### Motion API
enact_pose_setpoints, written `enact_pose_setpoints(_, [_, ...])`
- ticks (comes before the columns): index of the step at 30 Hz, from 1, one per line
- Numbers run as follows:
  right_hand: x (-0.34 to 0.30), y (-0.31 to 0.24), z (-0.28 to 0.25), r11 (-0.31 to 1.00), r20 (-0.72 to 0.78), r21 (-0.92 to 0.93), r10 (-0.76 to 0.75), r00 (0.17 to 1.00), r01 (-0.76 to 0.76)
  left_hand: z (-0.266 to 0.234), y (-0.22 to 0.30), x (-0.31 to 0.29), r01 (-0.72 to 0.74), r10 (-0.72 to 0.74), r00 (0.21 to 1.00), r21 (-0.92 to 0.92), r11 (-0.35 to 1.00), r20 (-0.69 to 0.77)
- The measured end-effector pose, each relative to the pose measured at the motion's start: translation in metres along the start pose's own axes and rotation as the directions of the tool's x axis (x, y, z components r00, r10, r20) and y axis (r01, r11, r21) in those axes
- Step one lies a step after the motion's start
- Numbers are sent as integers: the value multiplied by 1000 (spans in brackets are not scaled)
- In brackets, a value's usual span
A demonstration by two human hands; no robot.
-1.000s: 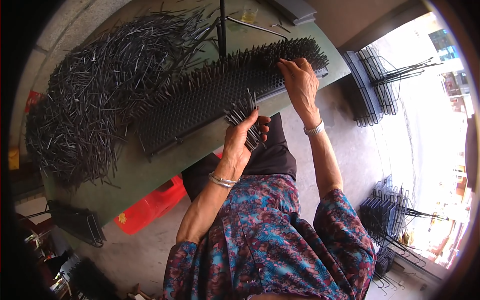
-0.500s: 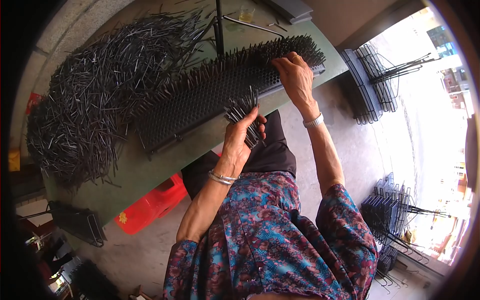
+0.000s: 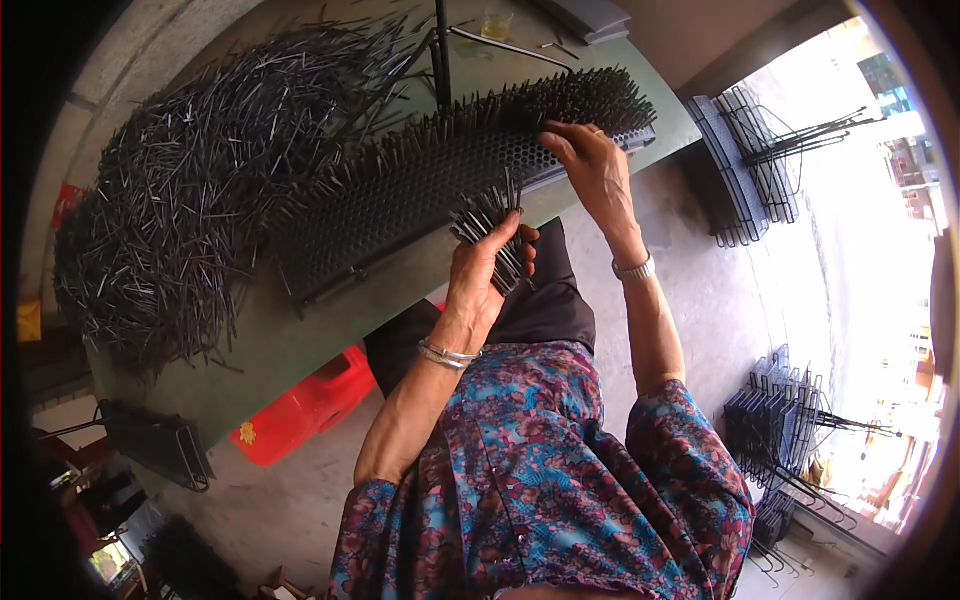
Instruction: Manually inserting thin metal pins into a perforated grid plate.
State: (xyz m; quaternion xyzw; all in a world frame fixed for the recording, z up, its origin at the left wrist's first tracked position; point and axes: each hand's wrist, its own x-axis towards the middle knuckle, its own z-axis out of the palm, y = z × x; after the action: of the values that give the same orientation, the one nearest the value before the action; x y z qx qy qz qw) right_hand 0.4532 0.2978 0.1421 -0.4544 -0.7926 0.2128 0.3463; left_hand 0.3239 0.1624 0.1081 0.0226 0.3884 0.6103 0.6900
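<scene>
My left hand (image 3: pixel 474 272) is closed round a bundle of thin dark strips (image 3: pixel 508 262), their ends poking out above and below the fist. It hovers by the near edge of a long black perforated board (image 3: pixel 400 196) lying on the table. Many similar strips (image 3: pixel 600 95) stand upright in the board's far rows and right end, while its nearer holes show bare. My right hand (image 3: pixel 598 175) is over the board's right part, thumb and fingers pinched together beside the standing strips. Whatever lies between those fingertips is too small to make out.
A big heap of loose dark strips (image 3: pixel 215 180) covers the table's left side. Behind the board rise a black metal stand (image 3: pixel 440 60) and a glass (image 3: pixel 496 27). A red plastic stool (image 3: pixel 310 408) is below the green table (image 3: pixel 255 385); wire racks (image 3: pixel 770 410) stand at right.
My right hand has drawn slightly back toward me, its fingertips shifting a little left along the standing strips. My left hand keeps the bundle in nearly the same place.
</scene>
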Motion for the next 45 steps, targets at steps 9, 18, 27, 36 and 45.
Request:
enact_pose_setpoints(9, [-22,-17,-11,875,522,351,112,846,-332,1,1,0,25,-28,999,95,995,31])
enact_pose_setpoints(18, [-25,-11,-19,781,527,464,136,839,-419,-1,7,-10,70,-77,997,293,954,10])
enact_pose_setpoints(27, [-43,-14,-29,768,506,451,199,839,-455,1,4,-16,33,-42,999,405,914,14])
enact_pose_setpoints(36, [-33,-12,-36,874,-22,431,259,965,-225,0,0,2,35,-33,999,164,986,-19])
enact_pose_setpoints(45, [2,10,-23,998,-307,66,43,951,-24,-16,-3,16,140,-140,990,-110,984,8])
